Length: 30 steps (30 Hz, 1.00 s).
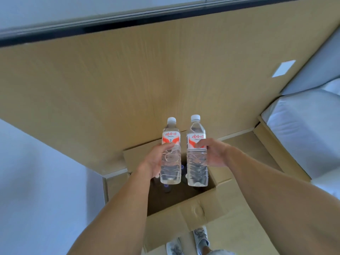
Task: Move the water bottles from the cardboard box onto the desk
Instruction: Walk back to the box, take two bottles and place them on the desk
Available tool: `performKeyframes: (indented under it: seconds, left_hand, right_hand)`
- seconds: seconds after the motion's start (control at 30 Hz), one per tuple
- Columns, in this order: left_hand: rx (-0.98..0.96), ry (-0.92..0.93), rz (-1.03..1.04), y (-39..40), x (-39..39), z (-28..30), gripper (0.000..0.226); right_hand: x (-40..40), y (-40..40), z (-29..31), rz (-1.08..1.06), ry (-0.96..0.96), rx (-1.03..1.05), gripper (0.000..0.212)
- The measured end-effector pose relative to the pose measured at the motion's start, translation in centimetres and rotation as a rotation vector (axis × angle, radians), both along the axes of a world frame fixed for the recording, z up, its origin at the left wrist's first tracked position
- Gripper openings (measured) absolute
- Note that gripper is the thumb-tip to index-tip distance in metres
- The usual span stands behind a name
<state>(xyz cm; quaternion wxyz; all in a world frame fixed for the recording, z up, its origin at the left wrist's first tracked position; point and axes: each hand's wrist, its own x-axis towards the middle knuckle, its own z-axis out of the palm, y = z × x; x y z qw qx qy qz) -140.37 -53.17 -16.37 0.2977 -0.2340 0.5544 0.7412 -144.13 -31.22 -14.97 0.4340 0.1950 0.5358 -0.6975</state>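
My left hand (156, 159) grips a clear water bottle (171, 133) with a white cap and a red and white label, held upright. My right hand (214, 153) grips a second, matching water bottle (196, 129), also upright and close beside the first. Both bottles hang above the open cardboard box (195, 207) on the floor. Down inside the box I see the dark caps of more bottles (166, 187), partly hidden by the ones I hold. No desk top is plainly visible.
A tall wood-coloured panel (147, 80) rises right behind the box. A bed with white bedding (303, 129) stands at the right. A white wall (36, 181) is at the left. My shoes (200, 236) are just behind the box's front flap.
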Motion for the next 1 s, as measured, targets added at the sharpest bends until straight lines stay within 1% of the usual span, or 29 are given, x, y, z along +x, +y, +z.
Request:
performKeyframes:
  seconds: [0.1, 0.13, 0.23, 0.33, 0.53, 0.63, 0.73, 0.83, 1.0]
  left_hand:
    - [-0.015, 0.035, -0.043, 1.6, -0.6, 1.2, 0.035]
    - [-0.013, 0.052, -0.054, 2.2, -0.9, 1.5, 0.035]
    - [-0.013, 0.103, -0.076, 4.6, -1.7, 2.4, 0.045]
    - [-0.021, 0.129, -0.108, 7.2, -1.9, 3.0, 0.051]
    - [-0.064, 0.189, -0.142, 12.8, -0.9, 3.5, 0.046]
    - [-0.072, 0.205, -0.192, 15.9, 0.1, 3.7, 0.044]
    - [-0.064, 0.219, -0.229, 19.5, 1.6, 4.4, 0.039]
    - [-0.071, 0.248, -0.282, 23.6, 3.7, 5.2, 0.031]
    - [-0.063, 0.304, -0.373, 31.2, 9.0, 6.5, 0.030]
  right_hand:
    - [0.8, 1.3, 1.5, -0.069, 0.050, 0.031, 0.065]
    - [1.0, 1.9, 1.9, -0.100, 0.062, 0.036, 0.065]
    - [2.0, 3.9, 2.9, -0.197, 0.087, 0.044, 0.049]
    - [3.4, 6.3, 3.4, -0.300, 0.107, 0.051, 0.049]
    - [6.8, 11.8, 3.2, -0.532, 0.102, 0.042, 0.046]
    - [9.1, 14.6, 3.4, -0.592, 0.106, 0.030, 0.042]
    - [11.8, 17.8, 3.6, -0.667, 0.118, 0.030, 0.043]
    - [15.1, 21.4, 3.8, -0.720, 0.139, 0.025, 0.044]
    - [22.3, 28.2, 4.1, -0.804, 0.166, -0.004, 0.039]
